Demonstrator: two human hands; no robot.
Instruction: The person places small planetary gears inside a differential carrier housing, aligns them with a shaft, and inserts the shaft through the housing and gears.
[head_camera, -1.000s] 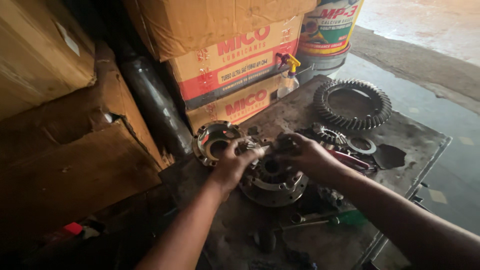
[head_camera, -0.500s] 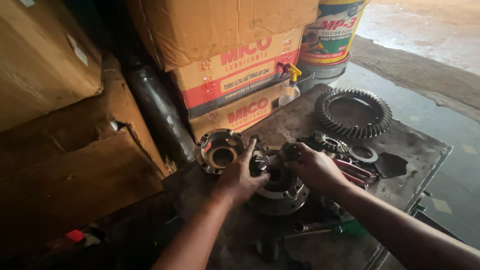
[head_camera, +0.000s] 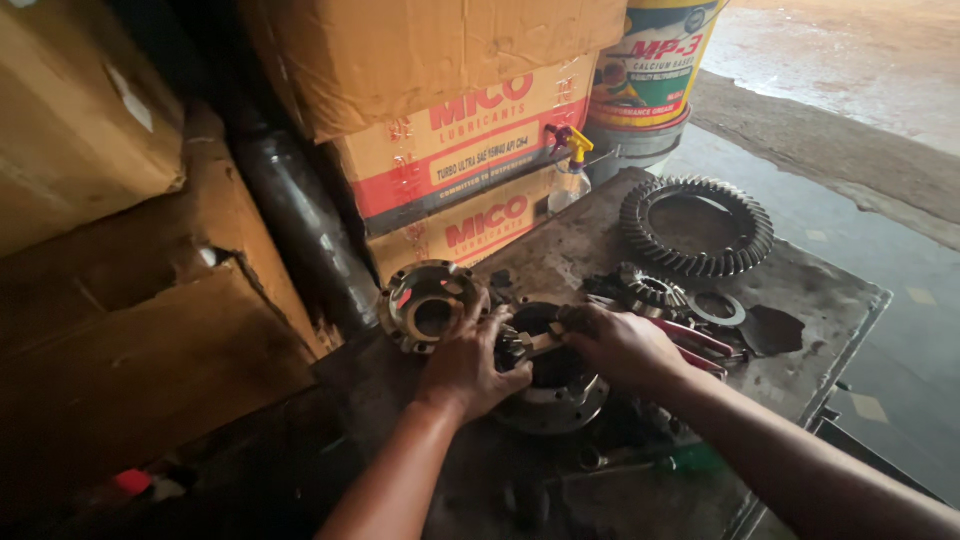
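From the head camera, both hands work over a round metal differential housing (head_camera: 556, 385) that sits on the greasy bench (head_camera: 800, 300), near its front-left part. The left hand (head_camera: 468, 362) lies on the housing's left rim, fingers (head_camera: 500, 322) curled over the edge and onto a small gear piece (head_camera: 515, 348) inside the bore. The right hand (head_camera: 622, 345) comes in from the right, its fingers clenched on a short pale bar (head_camera: 545, 340) that crosses the opening; I cannot tell whether the bar is already seated.

Against the picture of a second ago, the hands have dropped from the top of the assembly into the open bore, and the housing's dark inside now shows between them. Half a second ago the left hand was spread flatter; it is now tightened on the rim. By my judgement the inner parts are being set or aligned rather than the casing being moved.

Just left of the housing, touching or almost so, lies a flanged housing half (head_camera: 428, 303). Farther back on the bench rest a big ring gear (head_camera: 697, 228), a bevel gear (head_camera: 652, 292), a flat washer (head_camera: 716, 308) and a spray bottle (head_camera: 570, 172) against stacked cartons (head_camera: 450, 140).
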